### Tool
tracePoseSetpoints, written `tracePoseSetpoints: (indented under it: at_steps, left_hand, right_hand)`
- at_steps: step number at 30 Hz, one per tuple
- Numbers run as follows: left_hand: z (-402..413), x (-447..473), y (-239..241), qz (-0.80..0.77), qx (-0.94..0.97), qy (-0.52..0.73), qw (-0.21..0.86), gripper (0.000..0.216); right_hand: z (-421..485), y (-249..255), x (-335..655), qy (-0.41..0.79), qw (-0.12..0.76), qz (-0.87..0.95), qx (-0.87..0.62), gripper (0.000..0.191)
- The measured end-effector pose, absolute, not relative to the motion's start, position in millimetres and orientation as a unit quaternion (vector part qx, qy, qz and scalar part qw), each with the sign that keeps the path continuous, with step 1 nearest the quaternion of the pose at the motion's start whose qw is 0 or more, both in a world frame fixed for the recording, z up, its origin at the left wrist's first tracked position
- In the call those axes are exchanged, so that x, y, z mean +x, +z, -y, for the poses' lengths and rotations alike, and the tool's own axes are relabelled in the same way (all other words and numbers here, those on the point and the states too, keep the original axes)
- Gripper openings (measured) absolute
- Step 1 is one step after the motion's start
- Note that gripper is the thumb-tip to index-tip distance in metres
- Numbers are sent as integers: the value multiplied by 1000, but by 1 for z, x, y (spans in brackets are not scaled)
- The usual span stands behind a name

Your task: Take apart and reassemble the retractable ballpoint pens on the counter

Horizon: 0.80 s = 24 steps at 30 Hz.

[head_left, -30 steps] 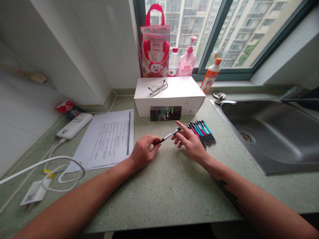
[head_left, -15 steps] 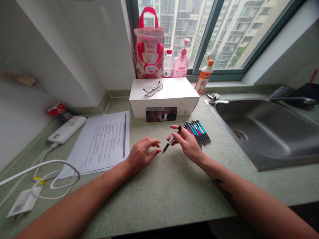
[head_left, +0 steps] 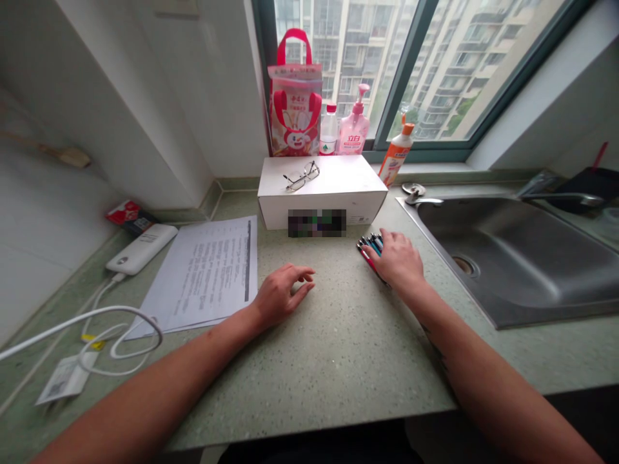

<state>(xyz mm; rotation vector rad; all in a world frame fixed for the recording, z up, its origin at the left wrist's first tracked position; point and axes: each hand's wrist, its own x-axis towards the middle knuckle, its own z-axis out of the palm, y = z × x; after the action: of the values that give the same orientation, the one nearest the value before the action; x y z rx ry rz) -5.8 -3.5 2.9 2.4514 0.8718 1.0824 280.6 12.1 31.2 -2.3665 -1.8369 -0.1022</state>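
My left hand [head_left: 283,292] rests on the counter, holding nothing, its thumb apart from the curved fingers. To its right, my right hand [head_left: 400,258] is over the right part of a row of pens [head_left: 369,245], fingers bent down among them. The pens lie side by side, with pink and teal barrels and silver clips showing at the left and top of the row. The hand covers the others. Its fingers look closed, but what is between them is hidden; the white-and-black pen cannot be picked out.
Behind the hands stands a white box [head_left: 319,183] with eyeglasses [head_left: 302,177] on top. Printed sheets [head_left: 213,270], a white power bank [head_left: 142,249] and a looped cable [head_left: 130,309] lie left. A steel sink [head_left: 522,258] is on the right. Bottles stand by the window.
My right hand has moved right, from near my left hand to over the pens. The white-and-black pen it held is out of sight. My left hand has hardly moved; the view shifted slightly.
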Motion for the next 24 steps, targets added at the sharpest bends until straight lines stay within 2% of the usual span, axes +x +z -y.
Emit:
tracePoseSetpoints:
  at_steps: [2,4,13,18,24]
  left_hand:
    - [3,-6,2,-304,859,379,161,18]
    - [3,-5,2,-304,860,378,159,17]
    - [4,-5,2,-300,859,386,150,16]
    - [4,-5,1,-303,858,388,147,16]
    - [5,-6,2,-305,860,384,140,16]
  right_hand:
    - [-12,26,278,-34,60,603,-795,89]
    - [-12,22,276,-2,24,591,-807,97]
    - [-8,31,276,26,-19,613,-790,49]
    - [-7,35,280,4,-24,618,-786,39]
    - [-10,36,290,31,-15,601,-798,44]
